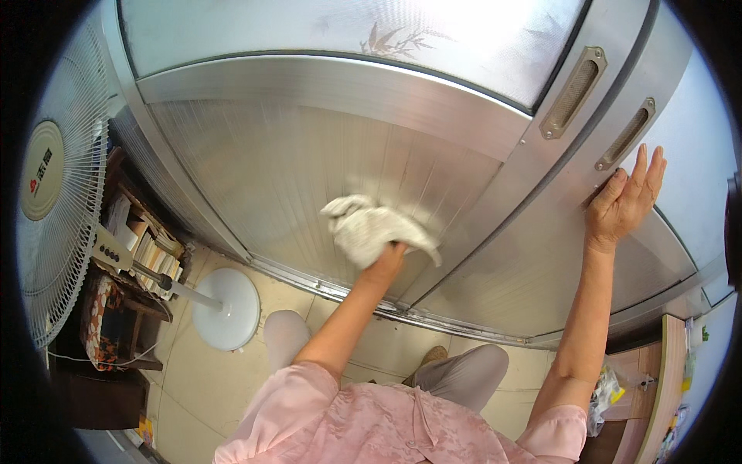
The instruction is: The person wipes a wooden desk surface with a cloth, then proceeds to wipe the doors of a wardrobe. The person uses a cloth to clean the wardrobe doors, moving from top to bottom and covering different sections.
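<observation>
My left hand (389, 259) presses a crumpled white cloth (367, 230) against the lower panel of a metal-framed sliding door (255, 147). Most of its fingers are hidden under the cloth, which is slightly blurred. My right hand (622, 203) lies with fingers outstretched on the frame of the neighbouring door panel (533, 271), just below a recessed pull handle (626, 133). A second recessed handle (573, 93) sits on the left door's frame. Above the ribbed lower panel is frosted glass (309, 27) with a leaf pattern.
A standing fan (58, 178) with a round white base (226, 309) is at the left. Behind it are a shelf of books (151, 251) and a wooden chair (127, 325) with patterned fabric. A wooden cabinet (641, 387) stands at the lower right. The door track (332, 290) crosses the tiled floor.
</observation>
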### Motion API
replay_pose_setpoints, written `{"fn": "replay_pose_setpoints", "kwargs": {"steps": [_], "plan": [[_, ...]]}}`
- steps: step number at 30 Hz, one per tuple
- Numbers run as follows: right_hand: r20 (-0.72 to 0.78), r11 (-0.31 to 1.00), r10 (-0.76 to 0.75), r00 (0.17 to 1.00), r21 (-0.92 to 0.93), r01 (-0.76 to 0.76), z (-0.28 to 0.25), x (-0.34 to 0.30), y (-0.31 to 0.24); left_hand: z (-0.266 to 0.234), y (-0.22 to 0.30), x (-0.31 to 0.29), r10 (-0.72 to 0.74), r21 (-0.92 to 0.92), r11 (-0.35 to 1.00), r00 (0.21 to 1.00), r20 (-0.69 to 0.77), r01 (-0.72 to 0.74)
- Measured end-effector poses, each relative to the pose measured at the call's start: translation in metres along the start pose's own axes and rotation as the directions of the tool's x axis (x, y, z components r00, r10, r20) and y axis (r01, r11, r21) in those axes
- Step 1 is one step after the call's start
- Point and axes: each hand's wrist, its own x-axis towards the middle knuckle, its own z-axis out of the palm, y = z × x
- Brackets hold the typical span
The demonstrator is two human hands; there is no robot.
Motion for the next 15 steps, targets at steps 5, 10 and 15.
{"fn": "replay_pose_setpoints", "kwargs": {"steps": [5,10,15], "plan": [[-0.036,1.000,-0.013,0.999,0.023,0.014,0.001,0.000,0.005,0.008,0.011,-0.015,0.035,0.162,0.987,0.978,-0.205,-0.002],[-0.044,1.000,-0.008,0.999,0.014,0.009,0.004,-0.006,0.006,-0.042,0.089,0.127,0.238,0.039,0.970,0.899,-0.368,-0.241],[-0.055,1.000,0.009,0.998,0.007,-0.008,0.007,-0.007,0.003,-0.032,0.078,0.113,0.092,-0.198,0.973,0.983,-0.156,-0.123]]}}
